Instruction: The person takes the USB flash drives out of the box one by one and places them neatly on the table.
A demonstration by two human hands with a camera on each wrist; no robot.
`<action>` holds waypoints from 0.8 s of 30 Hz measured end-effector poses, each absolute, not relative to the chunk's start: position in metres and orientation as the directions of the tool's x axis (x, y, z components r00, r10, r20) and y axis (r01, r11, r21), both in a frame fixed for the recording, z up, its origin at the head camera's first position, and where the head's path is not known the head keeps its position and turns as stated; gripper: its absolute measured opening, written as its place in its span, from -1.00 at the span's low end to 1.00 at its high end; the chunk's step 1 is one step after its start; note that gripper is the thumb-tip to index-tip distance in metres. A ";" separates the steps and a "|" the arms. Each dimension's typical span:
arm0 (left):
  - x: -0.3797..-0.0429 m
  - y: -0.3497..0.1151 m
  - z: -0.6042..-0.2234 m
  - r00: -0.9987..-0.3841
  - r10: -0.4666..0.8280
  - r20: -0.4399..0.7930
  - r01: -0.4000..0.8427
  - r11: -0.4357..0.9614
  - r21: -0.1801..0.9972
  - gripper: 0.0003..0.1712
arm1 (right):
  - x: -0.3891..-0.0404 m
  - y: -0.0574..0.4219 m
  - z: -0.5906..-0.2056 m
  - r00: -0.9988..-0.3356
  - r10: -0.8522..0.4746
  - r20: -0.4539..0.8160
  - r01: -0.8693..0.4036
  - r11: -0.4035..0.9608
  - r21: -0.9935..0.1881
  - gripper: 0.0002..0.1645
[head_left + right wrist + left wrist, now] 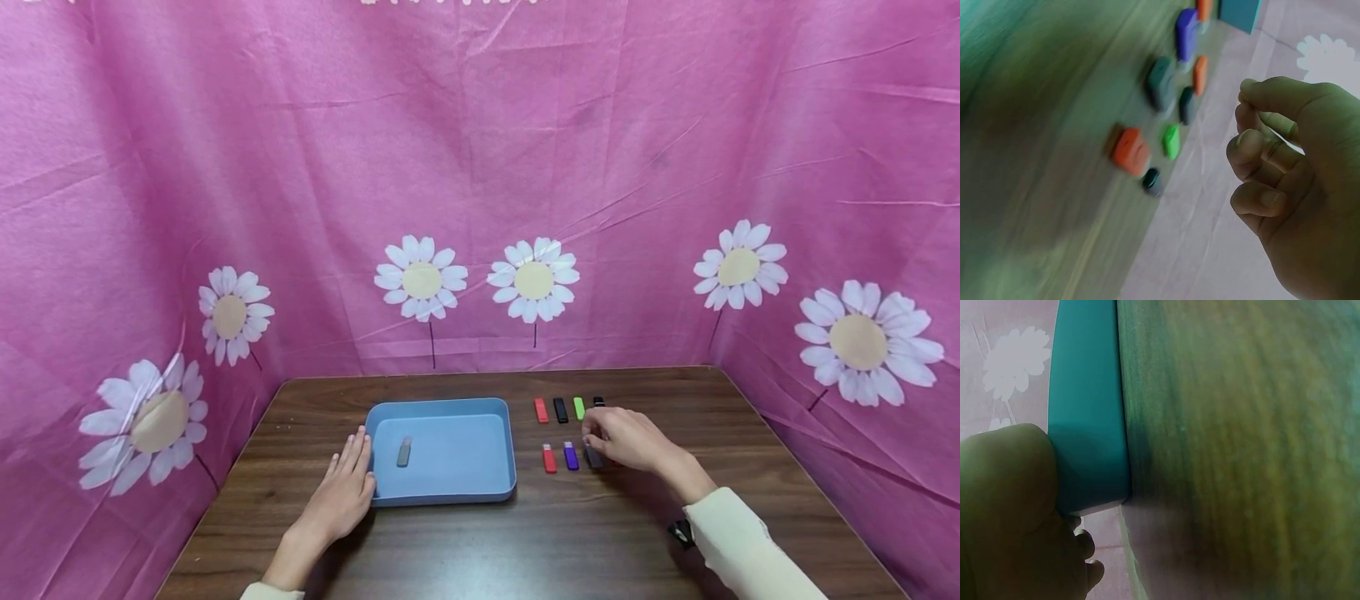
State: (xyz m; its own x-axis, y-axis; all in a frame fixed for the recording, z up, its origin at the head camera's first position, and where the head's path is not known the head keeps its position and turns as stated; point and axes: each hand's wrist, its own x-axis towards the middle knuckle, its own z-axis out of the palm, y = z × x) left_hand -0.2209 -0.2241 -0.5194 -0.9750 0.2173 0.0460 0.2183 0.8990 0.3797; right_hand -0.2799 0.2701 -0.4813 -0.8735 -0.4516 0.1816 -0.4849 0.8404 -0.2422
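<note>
A blue tray (450, 492) lies on the table, with one grey USB stick (404, 452) inside it. My left hand (341, 492) rests against the tray's left side, fingers extended. Two rows of USB sticks lie right of the tray. The far row has a red stick (542, 410), a black one (561, 410), a green one (579, 408) and another black one (598, 402). Nearer are a red stick (550, 459), a purple one (572, 456), a dark grey one (593, 456) and an orange-red one (1131, 152). Over this right end hovers my right hand (628, 437), fingers loosely bent, holding nothing visible.
The brown wooden table (480, 550) extends in front of the tray. Pink curtains (480, 167) printed with white daisies hang behind it and on both sides. A black band (681, 533) is on the right wrist.
</note>
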 end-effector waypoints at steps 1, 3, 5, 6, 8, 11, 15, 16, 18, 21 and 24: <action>-0.220 -0.224 -0.519 -0.975 0.217 0.052 0.220 0.898 0.382 -0.27 | -0.281 0.267 -0.480 -0.870 -0.458 0.182 -0.491 0.837 -0.240 -0.80; -0.220 -0.224 -0.519 -0.974 0.217 0.058 0.223 0.897 0.381 -0.28 | -0.282 0.260 -0.479 -0.866 -0.467 0.176 -0.498 0.834 -0.236 -0.80; -0.220 -0.224 -0.520 -0.974 0.218 0.057 0.223 0.895 0.386 -0.28 | -0.282 0.252 -0.476 -0.862 -0.478 0.167 -0.506 0.828 -0.240 -0.82; -0.220 -0.224 -0.520 -0.974 0.219 0.055 0.223 0.895 0.385 -0.28 | -0.283 0.248 -0.475 -0.861 -0.483 0.162 -0.509 0.827 -0.239 -0.82; -0.221 -0.225 -0.522 -0.974 0.218 0.061 0.225 0.895 0.386 -0.27 | -0.283 0.240 -0.473 -0.855 -0.495 0.157 -0.519 0.819 -0.245 -0.83; -0.221 -0.226 -0.525 -0.972 0.216 0.095 0.237 0.888 0.395 -0.27 | -0.286 0.225 -0.469 -0.836 -0.523 0.168 -0.549 0.797 -0.252 -0.85; -0.221 -0.227 -0.528 -0.966 0.218 0.141 0.257 0.881 0.396 -0.28 | -0.291 0.204 -0.465 -0.802 -0.566 0.190 -0.598 0.763 -0.247 -0.87; -0.221 -0.227 -0.529 -0.964 0.220 0.148 0.261 0.880 0.397 -0.28 | -0.293 0.199 -0.464 -0.796 -0.574 0.191 -0.605 0.757 -0.245 -0.88; -0.221 -0.226 -0.527 -0.964 0.220 0.148 0.262 0.878 0.401 -0.28 | -0.296 0.188 -0.461 -0.785 -0.589 0.192 -0.619 0.749 -0.237 -0.90; -0.220 -0.225 -0.524 -0.967 0.219 0.130 0.253 0.878 0.407 -0.28 | -0.300 0.171 -0.457 -0.767 -0.614 0.189 -0.642 0.732 -0.229 -0.93; -0.221 -0.226 -0.525 -0.968 0.220 0.120 0.250 0.876 0.412 -0.27 | -0.302 0.157 -0.454 -0.744 -0.639 0.193 -0.668 0.713 -0.214 -0.93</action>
State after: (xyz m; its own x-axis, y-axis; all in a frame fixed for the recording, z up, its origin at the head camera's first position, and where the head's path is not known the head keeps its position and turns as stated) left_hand -0.2208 -0.2259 -0.5250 -0.9681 0.2204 0.1195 0.2504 0.8762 0.4118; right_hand -0.3023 0.1570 -0.4536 -0.7443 -0.6394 0.1929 -0.6679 0.7129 -0.2136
